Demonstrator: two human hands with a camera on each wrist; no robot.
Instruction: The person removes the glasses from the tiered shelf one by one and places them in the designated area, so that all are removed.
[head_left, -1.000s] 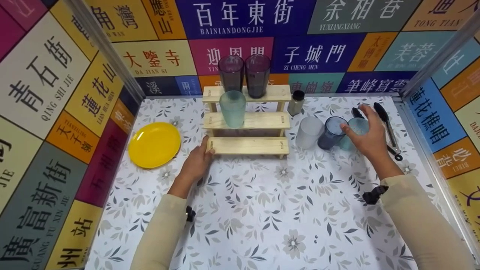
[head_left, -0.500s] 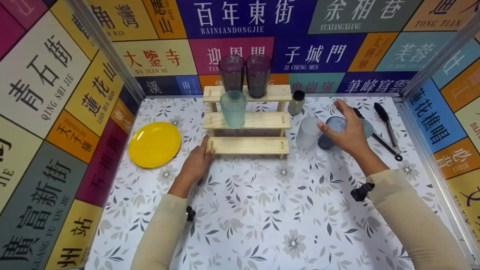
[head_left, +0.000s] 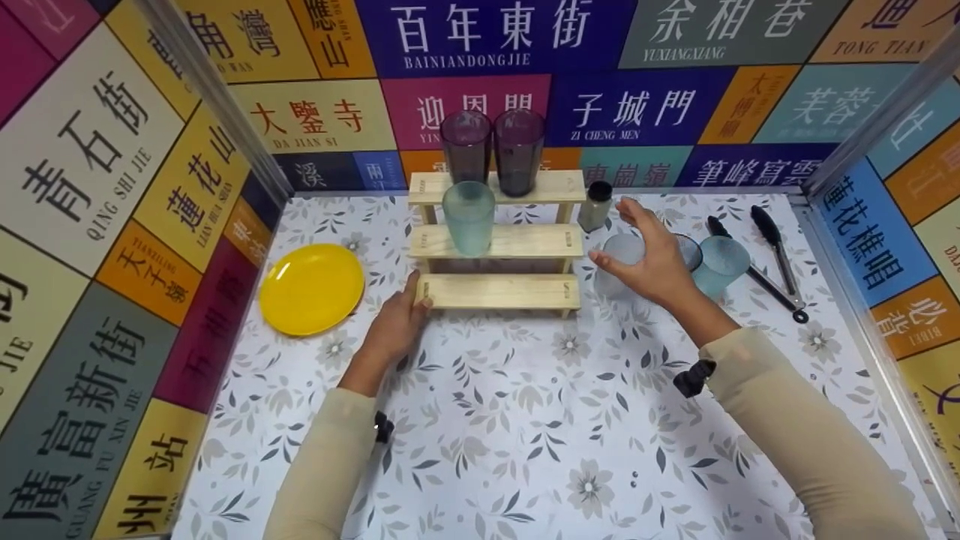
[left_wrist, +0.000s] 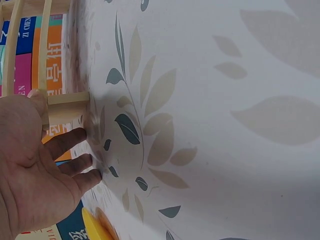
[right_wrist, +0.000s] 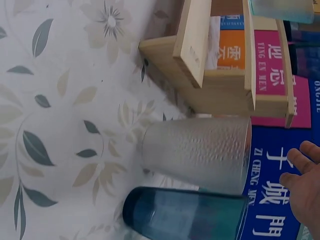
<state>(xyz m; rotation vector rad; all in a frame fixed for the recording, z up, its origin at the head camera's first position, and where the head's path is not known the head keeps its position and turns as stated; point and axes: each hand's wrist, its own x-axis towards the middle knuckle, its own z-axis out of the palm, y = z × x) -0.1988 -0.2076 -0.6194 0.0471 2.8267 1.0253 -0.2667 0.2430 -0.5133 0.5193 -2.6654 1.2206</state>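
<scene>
My left hand holds the left end of the lowest step of a three-tier wooden rack; in the left wrist view, its other fingers extend loosely beside the rack. My right hand, thumb and fingers spread, hovers around the top of a frosted clear glass, apparently without gripping it. In the right wrist view, that hand is beyond the glass's rim. Beside that glass stand a dark blue glass, partly hidden by the hand in the head view, and a light teal glass.
Two purple glasses stand on the top tier, and a teal glass on the middle one. A black-capped jar is right of the rack. A yellow plate lies left; black-tipped tongs lie right. Printed walls enclose the table.
My right hand has moved left from the light teal glass, past the dark blue one, to the frosted clear glass. My left hand stays at the rack.
</scene>
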